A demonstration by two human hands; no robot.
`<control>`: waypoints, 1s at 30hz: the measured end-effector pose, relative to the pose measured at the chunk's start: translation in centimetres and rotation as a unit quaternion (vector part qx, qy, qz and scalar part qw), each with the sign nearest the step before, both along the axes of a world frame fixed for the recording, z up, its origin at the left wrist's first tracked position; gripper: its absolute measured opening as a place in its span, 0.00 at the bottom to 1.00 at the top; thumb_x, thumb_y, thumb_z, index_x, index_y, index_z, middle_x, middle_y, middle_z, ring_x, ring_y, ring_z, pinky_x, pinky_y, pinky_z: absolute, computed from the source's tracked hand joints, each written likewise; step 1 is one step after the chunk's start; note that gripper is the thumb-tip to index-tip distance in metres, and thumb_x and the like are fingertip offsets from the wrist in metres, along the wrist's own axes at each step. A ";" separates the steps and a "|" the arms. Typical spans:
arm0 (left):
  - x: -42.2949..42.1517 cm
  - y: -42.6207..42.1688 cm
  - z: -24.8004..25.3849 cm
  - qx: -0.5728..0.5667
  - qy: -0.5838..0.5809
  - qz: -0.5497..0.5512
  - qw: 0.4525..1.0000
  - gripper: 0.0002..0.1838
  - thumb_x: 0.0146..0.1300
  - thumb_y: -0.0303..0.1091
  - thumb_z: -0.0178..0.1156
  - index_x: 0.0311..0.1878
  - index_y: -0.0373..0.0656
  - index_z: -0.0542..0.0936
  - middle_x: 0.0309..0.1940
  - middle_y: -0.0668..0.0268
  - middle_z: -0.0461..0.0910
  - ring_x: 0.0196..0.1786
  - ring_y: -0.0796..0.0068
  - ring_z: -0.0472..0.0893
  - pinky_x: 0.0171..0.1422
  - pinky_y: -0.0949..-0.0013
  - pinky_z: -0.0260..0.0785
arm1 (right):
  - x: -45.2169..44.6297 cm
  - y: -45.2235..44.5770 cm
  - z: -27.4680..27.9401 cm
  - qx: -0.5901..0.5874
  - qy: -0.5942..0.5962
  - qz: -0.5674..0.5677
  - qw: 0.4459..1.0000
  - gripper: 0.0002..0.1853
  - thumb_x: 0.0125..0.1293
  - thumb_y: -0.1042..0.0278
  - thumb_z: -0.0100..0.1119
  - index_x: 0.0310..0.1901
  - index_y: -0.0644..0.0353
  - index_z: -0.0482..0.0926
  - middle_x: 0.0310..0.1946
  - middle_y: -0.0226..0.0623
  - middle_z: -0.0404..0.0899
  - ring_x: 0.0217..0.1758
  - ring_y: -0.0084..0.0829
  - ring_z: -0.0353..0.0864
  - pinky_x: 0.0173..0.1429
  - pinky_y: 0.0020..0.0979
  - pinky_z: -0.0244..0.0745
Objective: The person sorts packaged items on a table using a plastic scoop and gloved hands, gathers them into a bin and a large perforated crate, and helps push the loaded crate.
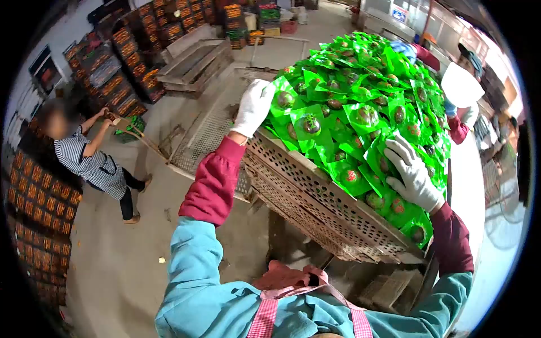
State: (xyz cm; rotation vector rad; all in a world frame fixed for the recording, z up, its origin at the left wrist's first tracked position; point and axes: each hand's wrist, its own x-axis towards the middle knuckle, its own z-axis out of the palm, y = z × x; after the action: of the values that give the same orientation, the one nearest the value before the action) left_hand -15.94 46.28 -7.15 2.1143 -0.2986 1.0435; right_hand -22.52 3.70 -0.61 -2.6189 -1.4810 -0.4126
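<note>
A large heap of green plastic packets (355, 118), each with a dark or reddish round shape showing, is piled on a perforated metal table (315, 197). My left hand (253, 107), in a white glove, is at the heap's left edge. Its fingers curl together against the corner of a green packet (284, 100), and the fingertips are partly hidden. On the near right side of the heap lies my right hand (414, 174), also gloved in white. Its fingers and thumb are spread over several packets and close on none.
Stacked crates (42, 225) with orange contents line the left side and the back. At left, a person (101, 163) grips a cart's handle. A wooden bench (194, 65) stands behind the table. Another person (465, 79) is close to the heap's far right side.
</note>
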 end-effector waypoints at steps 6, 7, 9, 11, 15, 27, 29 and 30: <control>0.8 2.6 -1.2 0.103 -0.013 0.069 0.992 0.07 0.62 0.25 0.58 0.43 0.40 0.73 0.42 0.55 0.73 0.39 0.60 0.77 0.44 0.62 0.71 | -0.5 0.8 0.5 -0.009 0.011 -0.024 1.000 0.35 0.50 0.68 0.65 0.63 0.63 0.68 0.67 0.44 0.62 0.74 0.50 0.56 0.73 0.47 0.58; 0.7 2.7 -2.0 0.087 -0.046 0.086 0.991 0.13 0.59 0.21 0.59 0.47 0.41 0.73 0.46 0.57 0.72 0.41 0.63 0.77 0.45 0.64 0.72 | -0.6 0.8 0.5 -0.009 0.011 -0.027 1.000 0.35 0.51 0.68 0.65 0.63 0.63 0.68 0.67 0.44 0.63 0.74 0.51 0.56 0.74 0.47 0.57; -0.3 1.8 -2.1 0.056 -0.054 0.075 0.994 0.18 0.58 0.22 0.57 0.53 0.42 0.73 0.50 0.55 0.72 0.53 0.55 0.76 0.59 0.60 0.69 | -0.4 0.7 0.7 -0.026 0.019 -0.021 0.999 0.35 0.51 0.69 0.65 0.63 0.64 0.67 0.67 0.45 0.62 0.74 0.50 0.55 0.74 0.46 0.57; 0.0 1.9 -2.3 0.096 -0.069 -0.053 0.992 0.12 0.65 0.27 0.55 0.51 0.42 0.76 0.50 0.58 0.76 0.56 0.57 0.76 0.62 0.61 0.68 | -0.3 0.8 0.5 -0.013 0.009 -0.008 1.000 0.35 0.50 0.69 0.65 0.63 0.65 0.67 0.67 0.45 0.63 0.74 0.51 0.55 0.74 0.46 0.57; -2.2 0.8 -0.5 0.209 0.025 -0.065 0.975 0.16 0.70 0.39 0.54 0.54 0.41 0.76 0.52 0.58 0.77 0.57 0.58 0.76 0.61 0.64 0.68 | -0.3 1.0 0.1 -0.002 0.004 -0.020 1.000 0.36 0.48 0.72 0.65 0.63 0.63 0.66 0.67 0.45 0.63 0.73 0.51 0.57 0.73 0.47 0.58; -1.4 5.3 0.0 0.223 -0.047 -0.120 0.966 0.25 0.68 0.52 0.55 0.60 0.43 0.74 0.61 0.57 0.70 0.56 0.54 0.76 0.60 0.57 0.69 | -5.2 13.3 3.3 -0.030 -0.063 -0.217 0.974 0.33 0.57 0.67 0.60 0.66 0.63 0.65 0.67 0.47 0.63 0.73 0.52 0.57 0.74 0.47 0.54; -1.9 8.8 1.6 0.169 -0.069 -0.196 0.964 0.25 0.67 0.50 0.56 0.61 0.44 0.73 0.61 0.56 0.70 0.58 0.54 0.74 0.63 0.59 0.67 | -4.7 17.5 2.3 -0.005 -0.105 -0.155 0.982 0.32 0.59 0.65 0.60 0.65 0.63 0.65 0.67 0.48 0.63 0.72 0.52 0.59 0.73 0.48 0.55; -2.0 11.1 2.4 0.160 -0.111 -0.213 0.958 0.25 0.67 0.49 0.57 0.61 0.43 0.73 0.62 0.56 0.69 0.61 0.55 0.72 0.65 0.61 0.65 | -4.3 19.3 1.3 -0.012 -0.119 -0.141 0.983 0.33 0.61 0.62 0.60 0.66 0.63 0.63 0.67 0.48 0.63 0.71 0.53 0.60 0.73 0.49 0.55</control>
State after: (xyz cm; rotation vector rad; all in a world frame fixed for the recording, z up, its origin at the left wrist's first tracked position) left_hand -17.98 57.34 -4.73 2.0706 -1.0456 1.0174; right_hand -26.86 23.02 0.73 -2.8921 -1.1725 -0.7630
